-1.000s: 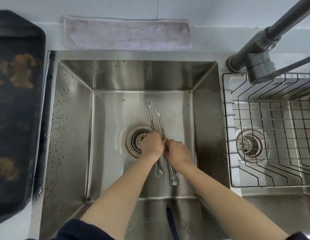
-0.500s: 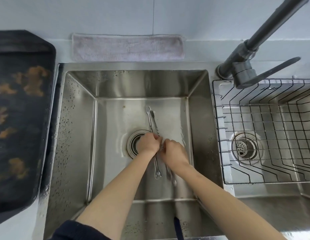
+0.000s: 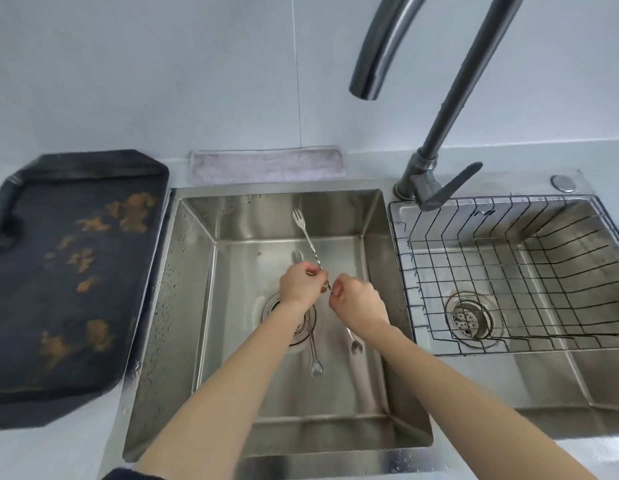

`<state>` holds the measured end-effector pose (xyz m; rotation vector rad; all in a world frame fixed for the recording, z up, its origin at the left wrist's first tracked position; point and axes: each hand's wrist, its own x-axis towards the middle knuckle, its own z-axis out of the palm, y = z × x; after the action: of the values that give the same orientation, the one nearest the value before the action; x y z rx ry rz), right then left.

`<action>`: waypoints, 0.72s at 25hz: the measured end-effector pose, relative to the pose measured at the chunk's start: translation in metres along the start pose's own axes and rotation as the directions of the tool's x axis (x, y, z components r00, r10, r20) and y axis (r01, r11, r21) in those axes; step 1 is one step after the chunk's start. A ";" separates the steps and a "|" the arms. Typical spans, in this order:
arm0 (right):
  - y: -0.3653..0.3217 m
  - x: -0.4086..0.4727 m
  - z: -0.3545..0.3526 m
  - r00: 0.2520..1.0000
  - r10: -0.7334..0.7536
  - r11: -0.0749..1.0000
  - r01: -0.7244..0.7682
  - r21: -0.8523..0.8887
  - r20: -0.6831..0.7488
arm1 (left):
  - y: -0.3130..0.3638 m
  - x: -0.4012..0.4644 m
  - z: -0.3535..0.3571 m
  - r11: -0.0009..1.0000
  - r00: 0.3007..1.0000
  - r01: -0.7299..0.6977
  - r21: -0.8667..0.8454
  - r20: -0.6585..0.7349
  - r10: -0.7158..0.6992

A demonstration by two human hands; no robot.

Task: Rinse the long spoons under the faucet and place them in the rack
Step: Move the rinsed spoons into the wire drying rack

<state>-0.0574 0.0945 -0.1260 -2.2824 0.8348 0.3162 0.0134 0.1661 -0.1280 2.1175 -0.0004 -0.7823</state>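
Two long steel spoons with small fork ends are in the left sink basin (image 3: 190, 289). My right hand (image 3: 358, 299) is shut on the middle of one long spoon (image 3: 309, 240), lifted off the floor with its fork end pointing to the back wall. My left hand (image 3: 297, 284) is shut over the second long spoon (image 3: 316, 365), and its fingertips touch the lifted spoon's shaft. The second spoon's fork tip shows above my knuckles and its bowl lies toward me. The faucet (image 3: 370, 77) arches overhead with no water coming out. The wire rack (image 3: 508, 271) sits in the right basin.
The faucet lever (image 3: 453, 188) points right over the rack's back corner. A dark stained tray (image 3: 76, 271) lies on the counter to the left. A grey cloth (image 3: 266, 164) lies behind the sink. The left drain (image 3: 270, 306) is partly under my left wrist.
Both hands have risen from the sink floor. The right-hand spoon has lifted and tilted, its fork end now up near the back wall. The view has tipped up, bringing the faucet spout into sight.
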 end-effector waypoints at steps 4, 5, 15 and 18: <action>-0.005 -0.013 -0.018 0.997 -0.050 0.996 0.055 0.075 -0.059 | 0.020 -0.020 -0.016 0.991 0.991 -0.126 0.053 -0.031 0.128; -0.007 -0.017 -0.023 0.995 -0.068 0.993 0.074 0.092 -0.076 | 0.025 -0.026 -0.020 0.988 0.988 -0.146 0.053 -0.045 0.149; -0.001 -0.049 -0.081 0.939 -0.243 0.965 0.260 0.042 -0.243 | 0.069 -0.085 -0.024 0.943 0.937 -0.311 0.114 -0.131 0.325; 0.009 -0.056 -0.097 0.925 -0.279 0.958 0.285 -0.015 -0.256 | 0.082 -0.096 -0.014 0.938 0.932 -0.346 0.015 -0.106 0.345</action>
<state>-0.1062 0.0511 -0.0349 -2.4142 0.6138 -0.1210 -0.0344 0.1505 -0.0110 2.0750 -0.3067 -0.4572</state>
